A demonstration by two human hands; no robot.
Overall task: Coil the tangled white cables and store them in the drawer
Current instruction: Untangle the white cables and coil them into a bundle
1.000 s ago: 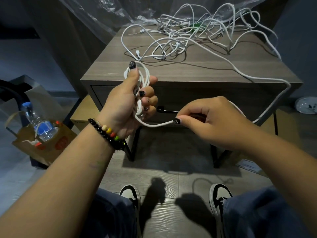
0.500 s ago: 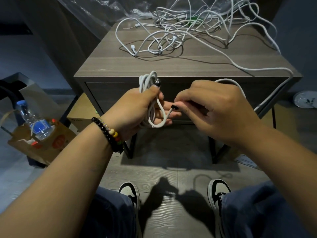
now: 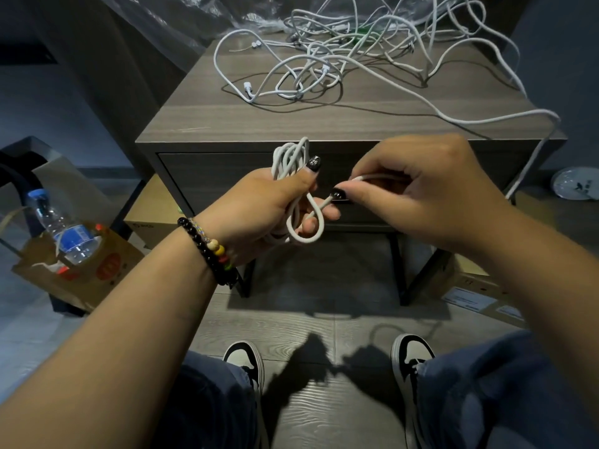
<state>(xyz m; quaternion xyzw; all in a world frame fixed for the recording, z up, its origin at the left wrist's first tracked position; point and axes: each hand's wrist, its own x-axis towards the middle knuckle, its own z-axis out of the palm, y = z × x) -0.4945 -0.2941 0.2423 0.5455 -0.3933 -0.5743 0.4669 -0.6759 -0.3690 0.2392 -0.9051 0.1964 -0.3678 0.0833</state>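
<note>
My left hand [image 3: 259, 205] grips a small coil of white cable [image 3: 291, 160], its loops sticking up above the thumb and hanging below the fingers. My right hand [image 3: 418, 189] pinches the same cable just right of the coil, thumb and forefinger closed on it. From there the cable runs up over the table's right edge to a tangled pile of white cables [image 3: 350, 50] on the grey wooden bedside table [image 3: 324, 124]. The drawer [image 3: 207, 179] in the table's front is closed, its handle mostly hidden behind my hands.
A paper bag [image 3: 74, 277] holding a water bottle [image 3: 61, 225] stands on the floor at left. Cardboard boxes [image 3: 470, 286] lie under and beside the table. A clear plastic sheet [image 3: 181, 24] hangs behind the table. My shoes [image 3: 243, 358] are on the floor below.
The coil in my left hand has gained loops. My right hand came in from lower right to beside the coil, drawing cable slack off the table.
</note>
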